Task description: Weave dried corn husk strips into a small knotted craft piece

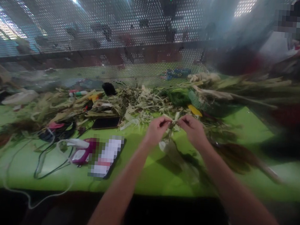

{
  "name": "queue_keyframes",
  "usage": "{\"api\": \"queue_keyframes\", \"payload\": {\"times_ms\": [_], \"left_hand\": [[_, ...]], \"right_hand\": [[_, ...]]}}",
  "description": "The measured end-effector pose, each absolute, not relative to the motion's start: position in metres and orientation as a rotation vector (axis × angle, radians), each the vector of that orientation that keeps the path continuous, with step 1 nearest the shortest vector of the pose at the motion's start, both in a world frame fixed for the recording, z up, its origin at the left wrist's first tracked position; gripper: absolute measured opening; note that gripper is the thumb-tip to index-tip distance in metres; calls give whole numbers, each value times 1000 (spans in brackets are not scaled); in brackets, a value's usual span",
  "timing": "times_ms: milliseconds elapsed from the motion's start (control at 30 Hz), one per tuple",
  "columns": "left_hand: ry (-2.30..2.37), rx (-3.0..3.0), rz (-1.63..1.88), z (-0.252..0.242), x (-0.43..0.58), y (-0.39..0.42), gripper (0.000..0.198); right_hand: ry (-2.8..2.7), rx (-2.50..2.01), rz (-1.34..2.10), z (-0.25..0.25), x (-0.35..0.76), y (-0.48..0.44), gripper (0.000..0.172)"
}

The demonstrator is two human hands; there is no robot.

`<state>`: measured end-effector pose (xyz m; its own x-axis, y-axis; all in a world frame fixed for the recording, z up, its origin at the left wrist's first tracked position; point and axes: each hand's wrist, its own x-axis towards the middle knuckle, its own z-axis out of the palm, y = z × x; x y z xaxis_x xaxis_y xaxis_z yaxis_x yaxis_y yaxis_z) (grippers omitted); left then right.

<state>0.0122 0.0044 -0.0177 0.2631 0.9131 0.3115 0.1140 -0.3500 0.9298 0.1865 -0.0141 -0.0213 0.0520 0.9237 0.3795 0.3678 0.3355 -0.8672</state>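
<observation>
Over the green tabletop, my left hand and my right hand are close together with fingers pinched. Between them is a pale dried husk strip, which looks like corn husk; both hands grip it, one at each side. Its finer detail is blurred. Below the hands is a wider pale husk piece; whether it is joined to the strip I cannot tell. Just beyond my fingers spreads a heap of dried husk shreds.
Left of my arm lie a phone with a lit screen, a dark phone and a purple device with cables. A brush-like bundle lies at right, a green basket behind. A perforated metal screen closes the back.
</observation>
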Motion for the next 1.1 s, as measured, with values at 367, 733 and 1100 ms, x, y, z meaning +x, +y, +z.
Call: {"api": "queue_keyframes", "payload": {"times_ms": [367, 733, 1100], "left_hand": [[960, 1457, 1149, -16, 14, 4, 12], [913, 1508, 1018, -14, 11, 2, 21], [805, 1475, 930, -13, 16, -5, 26]], "right_hand": [[-1492, -1190, 899, -12, 186, -14, 31], [-1321, -1143, 964, -16, 184, -14, 23], [-1383, -1173, 667, -13, 177, -25, 14]]}}
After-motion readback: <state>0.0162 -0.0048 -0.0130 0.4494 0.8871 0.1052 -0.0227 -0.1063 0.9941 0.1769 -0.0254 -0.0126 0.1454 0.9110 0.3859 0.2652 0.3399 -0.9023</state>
